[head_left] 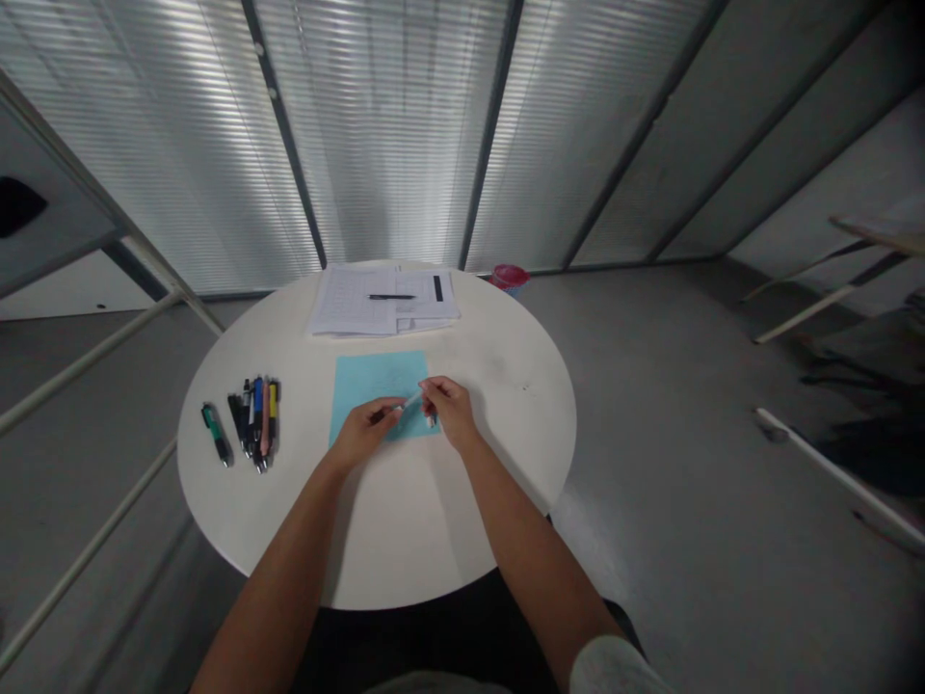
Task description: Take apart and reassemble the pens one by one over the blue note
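Over the blue sheet, two bare hands work on one slim pale piece, held between them above the sheet's right half. The left hand pinches its lower end between thumb and fingers; the right hand pinches the upper end, its other fingers curled. Under those curled fingers, at the sheet's right edge, is one small piece; I cannot tell whether it is gripped or lying loose.

The handling looks partway: the slim piece is up in the fingers, not set down, and whether its parts are joined or apart is too small to tell. Left of the sheet, no hand touches the pens.

Counted, there is one sheet, one green pen farthest left of it, and one pen cluster nearer, perhaps six or seven, overlapping too much for certainty. Beyond the sheet, one black pen lies on stacked papers, their number unclear.
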Demonstrator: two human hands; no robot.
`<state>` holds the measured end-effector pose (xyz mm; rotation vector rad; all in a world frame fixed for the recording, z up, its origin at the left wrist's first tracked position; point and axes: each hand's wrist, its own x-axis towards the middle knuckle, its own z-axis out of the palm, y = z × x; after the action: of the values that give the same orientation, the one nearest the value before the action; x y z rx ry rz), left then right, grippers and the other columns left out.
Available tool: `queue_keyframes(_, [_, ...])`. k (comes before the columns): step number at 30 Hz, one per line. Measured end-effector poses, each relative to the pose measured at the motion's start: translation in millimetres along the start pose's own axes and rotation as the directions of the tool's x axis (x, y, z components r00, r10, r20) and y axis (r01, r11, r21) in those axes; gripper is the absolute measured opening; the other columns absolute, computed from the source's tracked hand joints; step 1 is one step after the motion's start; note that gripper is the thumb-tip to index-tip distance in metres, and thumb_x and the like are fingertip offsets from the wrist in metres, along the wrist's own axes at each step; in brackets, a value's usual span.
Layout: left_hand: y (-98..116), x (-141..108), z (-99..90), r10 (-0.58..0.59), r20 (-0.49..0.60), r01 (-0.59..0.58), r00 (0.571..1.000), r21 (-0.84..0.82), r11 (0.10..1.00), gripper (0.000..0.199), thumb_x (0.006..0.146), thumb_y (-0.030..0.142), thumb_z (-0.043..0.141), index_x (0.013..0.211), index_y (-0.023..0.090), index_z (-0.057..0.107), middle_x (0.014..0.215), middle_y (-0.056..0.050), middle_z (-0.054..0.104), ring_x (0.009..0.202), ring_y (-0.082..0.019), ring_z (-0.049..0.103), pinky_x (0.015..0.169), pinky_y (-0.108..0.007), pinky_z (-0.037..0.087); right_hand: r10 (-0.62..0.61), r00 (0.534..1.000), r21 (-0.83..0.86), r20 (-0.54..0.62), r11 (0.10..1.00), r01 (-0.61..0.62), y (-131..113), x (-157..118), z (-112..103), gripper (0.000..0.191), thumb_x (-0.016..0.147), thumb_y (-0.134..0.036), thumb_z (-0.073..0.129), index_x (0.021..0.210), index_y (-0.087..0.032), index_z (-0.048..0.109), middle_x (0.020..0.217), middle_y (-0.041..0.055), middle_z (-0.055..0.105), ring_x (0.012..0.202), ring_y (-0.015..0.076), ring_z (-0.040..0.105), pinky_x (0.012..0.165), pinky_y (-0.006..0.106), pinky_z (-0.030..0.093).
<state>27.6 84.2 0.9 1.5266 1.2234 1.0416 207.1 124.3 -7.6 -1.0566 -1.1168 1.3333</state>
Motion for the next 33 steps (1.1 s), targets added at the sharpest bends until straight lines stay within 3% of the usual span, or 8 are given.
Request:
queue_keyframes(11, [-0.5, -0.3, -0.9, 0.031, 0.057, -0.035, 0.998, 0.074, 0.997, 0.045, 0.086, 0.046, 0.059, 0.115, 0.014, 0.07, 0.07, -0.001, 0.061, 0.063, -0.013, 0.05, 0.061, -0.024, 0.039, 0.011, 0.997, -0.049, 0.074, 0.999, -0.008, -3.2, -2.6, 0.1, 0.037, 0.074, -0.046, 0.069, 0.097, -0.018, 0.069, 0.053, -0.0053, 0.058, 0.04, 0.0077, 0.045, 0.035, 0.019, 0.034])
queue_keyframes(16, [-3.9, -0.3, -1.4, 0.05, 0.108, -0.058, 0.993, 0.076, 0.995, 0.044, 0.087, 0.045, 0.057, 0.118, 0.015, 0.069, 0.066, 0.002, 0.055, 0.059, -0.011, 0.045, 0.057, -0.023, 0.036, -0.021, 0.997, 0.008, 0.07, 1.0, 0.02, -1.2, -0.8, 1.3, 0.039, 0.068, -0.043, 0.076, 0.098, -0.021, 0.062, 0.07, -0.0049, 0.062, 0.045, 0.0076, 0.053, 0.035, 0.019, 0.036])
queue_keyframes(21, [-2.7, 0.3, -1.2, 0.049, 0.078, -0.056, 0.996, 0.079, 0.995, 0.043, 0.087, 0.045, 0.058, 0.116, 0.015, 0.069, 0.067, 0.0, 0.058, 0.061, -0.012, 0.049, 0.058, -0.024, 0.038, -0.01, 0.994, -0.005, 0.106, 1.0, 0.01, -0.3, -1.5, -0.6, 0.03, 0.073, -0.045, 0.071, 0.086, -0.02, 0.062, 0.061, -0.0044, 0.061, 0.041, 0.0069, 0.048, 0.036, 0.019, 0.035])
queue_keyframes(24, [-2.3, 1.3, -1.7, 0.045, 0.057, -0.049, 0.997, 0.065, 0.997, 0.044, 0.086, 0.046, 0.059, 0.114, 0.014, 0.07, 0.067, -0.001, 0.06, 0.062, -0.012, 0.05, 0.058, -0.024, 0.038, -0.028, 0.994, 0.056, 0.102, 0.998, 0.023, 0.5, -1.5, -2.3, 0.029, 0.077, -0.046, 0.066, 0.091, -0.02, 0.065, 0.073, -0.0006, 0.066, 0.047, 0.0086, 0.054, 0.038, 0.02, 0.037])
queue_keyframes(27, [-3.8, 3.0, -2.6, 0.026, 0.019, -0.026, 0.999, 0.005, 1.0, 0.047, 0.083, 0.048, 0.062, 0.113, 0.013, 0.07, 0.068, -0.002, 0.061, 0.06, -0.012, 0.05, 0.057, -0.024, 0.039, -0.061, 0.998, 0.076, 0.026, 0.995, 0.059, 1.3, -1.8, -3.4, 0.029, 0.078, -0.042, 0.061, 0.098, -0.021, 0.064, 0.08, 0.0001, 0.066, 0.052, 0.0103, 0.056, 0.041, 0.022, 0.038])
queue_keyframes(30, [-7.2, 5.5, -3.4, -0.027, -0.02, 0.025, 0.999, -0.095, 0.995, 0.051, 0.082, 0.05, 0.064, 0.116, 0.013, 0.068, 0.07, -0.003, 0.062, 0.059, -0.011, 0.051, 0.056, -0.024, 0.041, -0.166, 0.981, -0.154, -0.102, 0.977, 0.149, 1.2, -4.2, -3.3, 0.021, 0.081, -0.034, 0.054, 0.095, -0.021, 0.063, 0.073, -0.0019, 0.062, 0.052, 0.0103, 0.051, 0.048, 0.023, 0.041])
queue_keyframes(33, [-10.3, 8.1, -4.0, -0.064, -0.066, 0.051, 0.996, -0.184, 0.982, 0.05, 0.08, 0.049, 0.065, 0.116, 0.014, 0.067, 0.07, -0.002, 0.062, 0.058, -0.011, 0.052, 0.054, -0.025, 0.043, -0.305, 0.949, -0.582, -0.077, 0.787, 0.206, -0.2, -9.0, -0.8, 0.019, 0.082, -0.025, 0.051, 0.093, -0.022, 0.066, 0.078, 0.0, 0.063, 0.067, 0.0133, 0.055, 0.068, 0.027, 0.046])
